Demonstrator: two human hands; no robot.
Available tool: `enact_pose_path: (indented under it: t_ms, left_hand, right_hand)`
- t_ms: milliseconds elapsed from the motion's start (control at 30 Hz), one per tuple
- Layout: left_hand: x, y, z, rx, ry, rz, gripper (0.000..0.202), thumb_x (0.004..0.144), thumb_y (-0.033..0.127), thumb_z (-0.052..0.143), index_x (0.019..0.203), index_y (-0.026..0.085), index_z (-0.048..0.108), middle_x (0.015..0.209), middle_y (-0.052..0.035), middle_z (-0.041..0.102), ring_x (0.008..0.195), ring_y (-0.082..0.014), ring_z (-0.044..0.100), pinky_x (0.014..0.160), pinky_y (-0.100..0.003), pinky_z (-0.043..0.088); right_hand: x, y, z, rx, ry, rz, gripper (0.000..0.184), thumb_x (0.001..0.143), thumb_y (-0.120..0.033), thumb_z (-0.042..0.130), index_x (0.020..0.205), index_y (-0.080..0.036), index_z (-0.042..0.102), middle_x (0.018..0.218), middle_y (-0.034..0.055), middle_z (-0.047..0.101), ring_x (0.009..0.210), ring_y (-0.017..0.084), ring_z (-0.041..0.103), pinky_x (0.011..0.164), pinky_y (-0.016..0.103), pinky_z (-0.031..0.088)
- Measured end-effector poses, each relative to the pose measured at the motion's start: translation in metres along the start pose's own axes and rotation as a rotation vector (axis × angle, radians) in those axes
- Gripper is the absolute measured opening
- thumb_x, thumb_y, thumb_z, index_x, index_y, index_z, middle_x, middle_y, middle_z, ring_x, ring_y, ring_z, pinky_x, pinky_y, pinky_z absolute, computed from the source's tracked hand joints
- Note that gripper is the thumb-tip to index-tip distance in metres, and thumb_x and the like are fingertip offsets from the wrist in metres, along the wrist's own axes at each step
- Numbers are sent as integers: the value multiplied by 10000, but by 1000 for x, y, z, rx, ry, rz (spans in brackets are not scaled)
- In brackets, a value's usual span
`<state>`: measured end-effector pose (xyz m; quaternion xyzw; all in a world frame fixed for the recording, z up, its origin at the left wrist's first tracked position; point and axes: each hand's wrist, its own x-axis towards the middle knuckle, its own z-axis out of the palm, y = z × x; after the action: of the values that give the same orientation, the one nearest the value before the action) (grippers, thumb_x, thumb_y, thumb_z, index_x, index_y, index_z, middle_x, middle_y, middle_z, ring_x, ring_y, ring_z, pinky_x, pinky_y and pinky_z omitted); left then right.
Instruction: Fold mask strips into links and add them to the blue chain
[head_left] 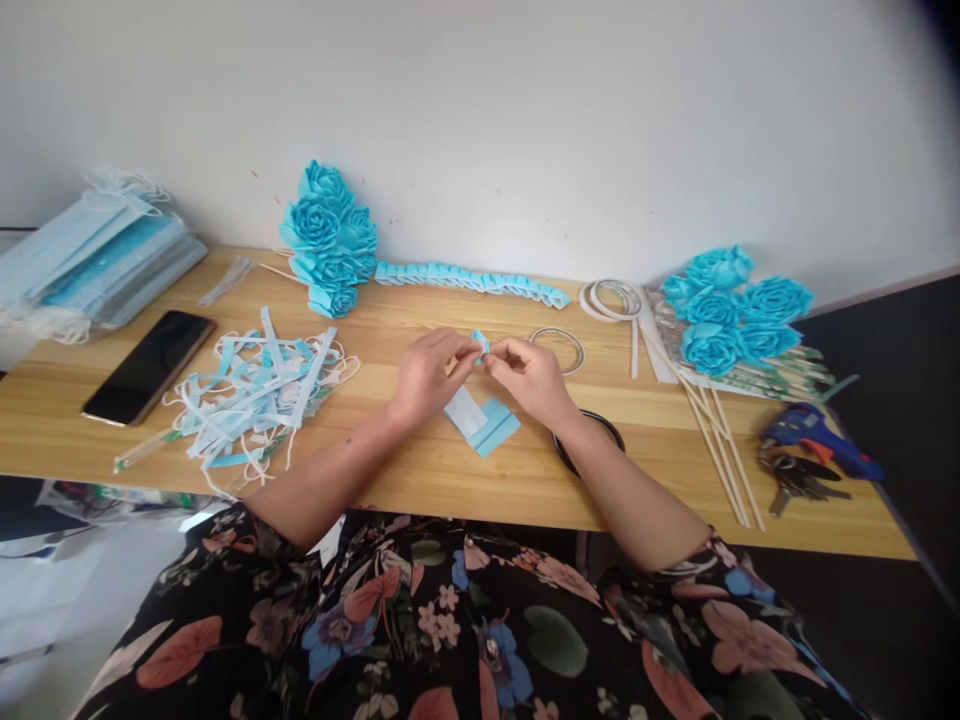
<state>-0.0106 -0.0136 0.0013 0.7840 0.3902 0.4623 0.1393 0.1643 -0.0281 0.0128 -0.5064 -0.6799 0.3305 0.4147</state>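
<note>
Between the fingertips of both hands is a small folded piece of blue mask fabric (480, 343). My left hand (433, 372) pinches its left side, while my right hand (529, 375) grips the right side; the fingers hide part of it. Just below them, flat blue and white mask pieces (484, 418) lie on the wooden table. A roll of tape (559, 350) rests beside my right hand, and a black ring (592, 440) sits partly under my right forearm. Behind the hands, a row of folded blue pieces (469, 280) runs along the wall.
Cut strips and ear loops (262, 390) are heaped on the left, near a phone (150, 367) and stacked masks (105, 255). Blue fabric roses stand at the back left (330, 235) and right (739, 310). Tape rolls (615, 298), sticks (724, 450), a glue gun (817, 440) and keys (799, 480) lie rightward.
</note>
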Motion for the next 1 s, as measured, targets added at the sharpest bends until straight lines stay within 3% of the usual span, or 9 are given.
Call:
enact_pose_path:
  t_ms: [233,533,1000]
  left_hand:
    - [0,-3,-1,68,-4,78,150,926,256,601,895,177,725,722,-31,688,688,-140,595,672,-273,441]
    - [0,-1,-1,138,8,138,192,935,241,567,820,179,708,734,-41,711,694,-148,614,669,-281,451]
    - [-1,-1,0,72,8,81,131,888,184,590,823,180,704,663,-7,651,647,-132,568,649,-269,432]
  right_hand:
    - [-1,0,1,-101,34,-88,136,831,-273,591,760,-187,668,644,3,644,576,125,547,578,254,421]
    - [-2,3,3,-268,90,-237,121,837,-199,571,755,-201,660,686,23,671,632,152,596,633,276,446]
    - [-3,5,4,-335,91,-279,115,847,-171,579,753,-204,637,698,19,670,645,153,602,647,280,450]
